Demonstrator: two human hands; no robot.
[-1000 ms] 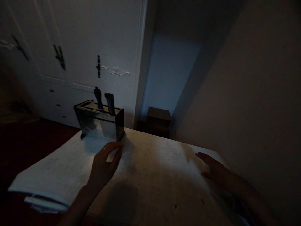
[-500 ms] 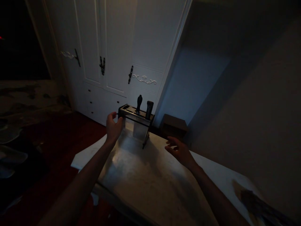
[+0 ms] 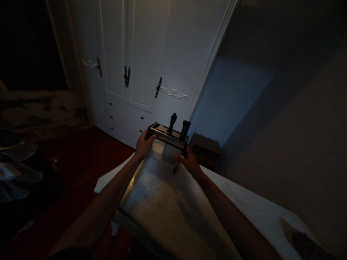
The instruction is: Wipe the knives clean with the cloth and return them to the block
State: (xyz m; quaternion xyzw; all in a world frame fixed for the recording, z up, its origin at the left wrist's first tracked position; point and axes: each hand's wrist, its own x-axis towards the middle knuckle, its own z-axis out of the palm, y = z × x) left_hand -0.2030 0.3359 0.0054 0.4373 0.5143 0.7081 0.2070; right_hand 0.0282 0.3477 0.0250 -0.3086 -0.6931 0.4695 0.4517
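A knife holder (image 3: 170, 151) with a slotted metal top and see-through front stands at the far end of the pale table. Two black handles rise out of its slots: a slimmer curved handle (image 3: 172, 122) near the middle and a thicker handle (image 3: 184, 130) at the right end. My left hand (image 3: 143, 145) grips the holder's left upper end, thumb over the front edge. On the opposite end my right hand (image 3: 190, 162) is closed around the side, below the thicker handle. The blades, if any, cannot be made out in the dim light.
The table (image 3: 168, 209) stretches toward me, with a dark bundle (image 3: 306, 242) at its right. Behind it stand a white wardrobe (image 3: 141, 54) and a low brown box-like cabinet (image 3: 207, 141). Crumpled cloth (image 3: 16, 173) lies left, above the red floor (image 3: 81, 162).
My right hand has moved left from above the table onto the holder's right end. My left hand has closed on its left end. The view has shifted slightly.
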